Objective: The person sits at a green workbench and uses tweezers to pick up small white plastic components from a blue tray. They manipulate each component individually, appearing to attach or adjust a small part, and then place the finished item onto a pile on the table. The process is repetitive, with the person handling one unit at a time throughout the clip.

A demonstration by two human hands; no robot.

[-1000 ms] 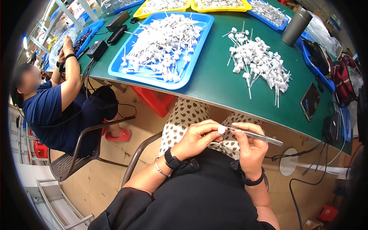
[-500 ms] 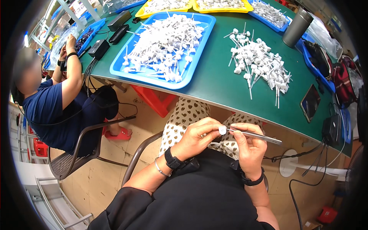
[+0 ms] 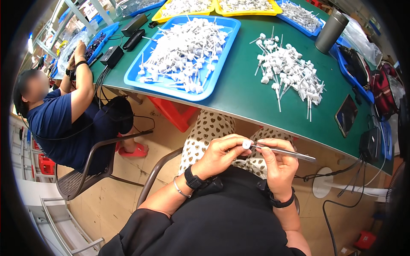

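Between thumb and fingers, my left hand (image 3: 223, 152) pinches a small white plastic part (image 3: 247, 144) with a rounded head. My right hand (image 3: 279, 166) is closed around metal tweezers (image 3: 294, 154), whose tips reach the white part over my lap. The fingers partly hide where tips and part meet. Beyond my hands, a blue tray (image 3: 197, 96) on the table carries a heap of white parts with thin stems (image 3: 183, 51). To its right, a loose pile of similar white parts (image 3: 290, 70) lies directly on the green tabletop.
The green table (image 3: 239, 91) spans ahead of me. Yellow trays (image 3: 247, 13) stand at the back, with a grey metal cylinder (image 3: 331, 32) to their right. A phone (image 3: 346, 115) lies near the right edge. At left, a co-worker (image 3: 60, 115) sits handling things; cables (image 3: 100, 83) hang nearby.
My hands keep the same grip on the white part and the tweezers, with barely any shift. The co-worker's head and arms have moved slightly.
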